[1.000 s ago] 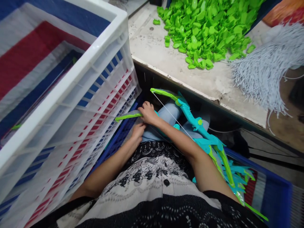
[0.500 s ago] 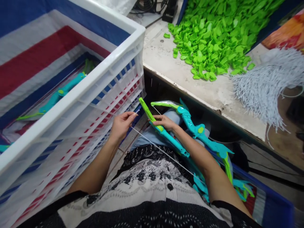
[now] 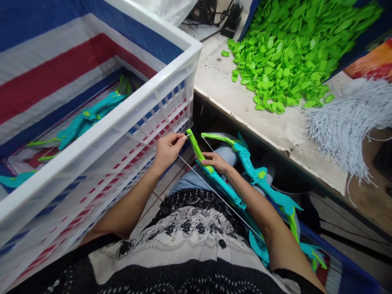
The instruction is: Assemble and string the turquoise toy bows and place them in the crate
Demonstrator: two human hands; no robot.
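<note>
While gripping the turquoise-and-green bow [image 3: 225,185] just right of the white crate [image 3: 147,92], wraps bent fingers of the right hand [image 3: 216,161] around its green part, with the green tip between both hands on the crate side and the turquoise length slanting away from the crate. Pinches a white string [image 3: 214,191] by its end between thumb and forefinger of the left hand [image 3: 167,149], on the crate side of that tip; cannot tell whether touching it. Has a second bow [image 3: 260,174] farther from the crate.
</note>
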